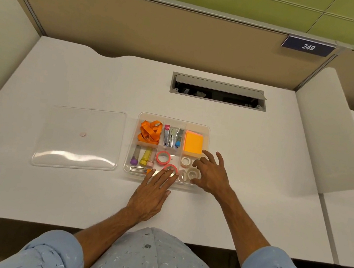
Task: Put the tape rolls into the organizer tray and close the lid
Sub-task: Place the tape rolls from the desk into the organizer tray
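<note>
The clear organizer tray (pixel 206 130) sits open on the white desk. Its front middle compartment holds two pink tape rolls, one lying flat (pixel 163 157) and one (pixel 170 168) at the front under my left fingertips. The front right compartment holds a small pale roll (pixel 185 161) and clear rolls (pixel 193 174). My left hand (pixel 153 194) lies flat with fingers extended onto the tray's front edge, touching the pink roll. My right hand (pixel 211 173) hovers over the right compartment, fingers spread, holding nothing. The clear lid (pixel 78 139) lies flat on the desk left of the tray.
Other compartments hold an orange ribbon (pixel 150 131), staplers (pixel 173 136), orange sticky notes (pixel 193 144) and coloured tubes (pixel 142 157). A cable hatch (pixel 219 92) is set in the desk behind the tray. Partition panels stand at both sides and behind.
</note>
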The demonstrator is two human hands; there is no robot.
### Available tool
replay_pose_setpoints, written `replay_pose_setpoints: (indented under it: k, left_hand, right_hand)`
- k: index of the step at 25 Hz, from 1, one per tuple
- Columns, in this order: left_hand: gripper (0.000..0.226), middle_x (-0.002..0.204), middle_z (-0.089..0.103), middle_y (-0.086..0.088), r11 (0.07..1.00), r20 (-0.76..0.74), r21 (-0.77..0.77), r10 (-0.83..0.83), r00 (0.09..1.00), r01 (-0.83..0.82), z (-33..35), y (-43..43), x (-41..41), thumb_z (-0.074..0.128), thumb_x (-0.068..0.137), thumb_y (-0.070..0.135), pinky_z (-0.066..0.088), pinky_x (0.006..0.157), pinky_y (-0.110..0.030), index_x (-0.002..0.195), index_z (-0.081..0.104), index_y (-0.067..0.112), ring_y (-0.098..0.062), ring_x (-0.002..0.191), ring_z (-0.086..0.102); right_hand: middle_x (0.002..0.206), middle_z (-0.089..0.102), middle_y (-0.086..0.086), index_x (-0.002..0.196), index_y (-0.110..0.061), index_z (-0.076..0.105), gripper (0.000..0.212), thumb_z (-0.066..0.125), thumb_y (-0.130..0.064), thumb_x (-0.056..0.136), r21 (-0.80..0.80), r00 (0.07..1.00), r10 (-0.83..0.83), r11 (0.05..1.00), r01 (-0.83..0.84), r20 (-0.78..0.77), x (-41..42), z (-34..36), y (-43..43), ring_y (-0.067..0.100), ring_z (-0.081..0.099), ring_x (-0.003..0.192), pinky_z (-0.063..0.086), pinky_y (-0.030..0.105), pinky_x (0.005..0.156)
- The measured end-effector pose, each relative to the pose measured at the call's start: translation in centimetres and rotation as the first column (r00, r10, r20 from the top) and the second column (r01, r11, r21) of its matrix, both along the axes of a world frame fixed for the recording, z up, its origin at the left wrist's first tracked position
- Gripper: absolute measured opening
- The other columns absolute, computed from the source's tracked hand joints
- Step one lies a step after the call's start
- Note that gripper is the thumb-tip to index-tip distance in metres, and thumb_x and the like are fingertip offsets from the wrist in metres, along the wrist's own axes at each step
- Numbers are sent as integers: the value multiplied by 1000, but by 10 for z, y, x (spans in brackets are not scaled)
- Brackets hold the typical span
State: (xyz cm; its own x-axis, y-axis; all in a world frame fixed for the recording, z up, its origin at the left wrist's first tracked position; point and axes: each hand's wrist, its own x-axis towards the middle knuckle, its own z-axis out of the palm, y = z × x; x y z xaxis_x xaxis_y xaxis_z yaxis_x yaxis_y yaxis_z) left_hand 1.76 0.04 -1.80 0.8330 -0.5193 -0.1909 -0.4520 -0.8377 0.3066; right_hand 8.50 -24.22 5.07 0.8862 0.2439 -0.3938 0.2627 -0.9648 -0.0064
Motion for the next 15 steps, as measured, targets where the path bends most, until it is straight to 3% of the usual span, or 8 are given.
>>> replay_pose_setpoints:
  k: [4,11,15]
  left_hand:
    - [60,181,2,0,1000,5,-19,9,1000,-9,0,0,0,30,117,39,7,139,-53,171,6,25,-22,169,1]
    - [61,181,-1,1,1000,0,20,17,1000,-17,-2,-2,-1,27,117,42,6,138,-53,171,3,26,-21,169,-2]
    - [61,181,-1,1,1000,1,16,10,1000,-10,-1,-2,-1,27,117,43,5,139,-51,171,4,26,-21,169,-2]
  right_hand:
    - [159,54,-5,140,-26,59,55,57,-62,99,30,1000,-9,1000,9,5,2,0,0,17,19,166,3,55,137]
    - [154,60,-3,142,-21,51,61,44,-66,102,115,950,-287,955,273,122,2,-3,31,19,21,166,0,59,135]
    - [163,48,-4,151,-22,44,57,37,-59,107,130,921,-375,923,361,105,-4,-9,45,19,13,168,-2,59,135]
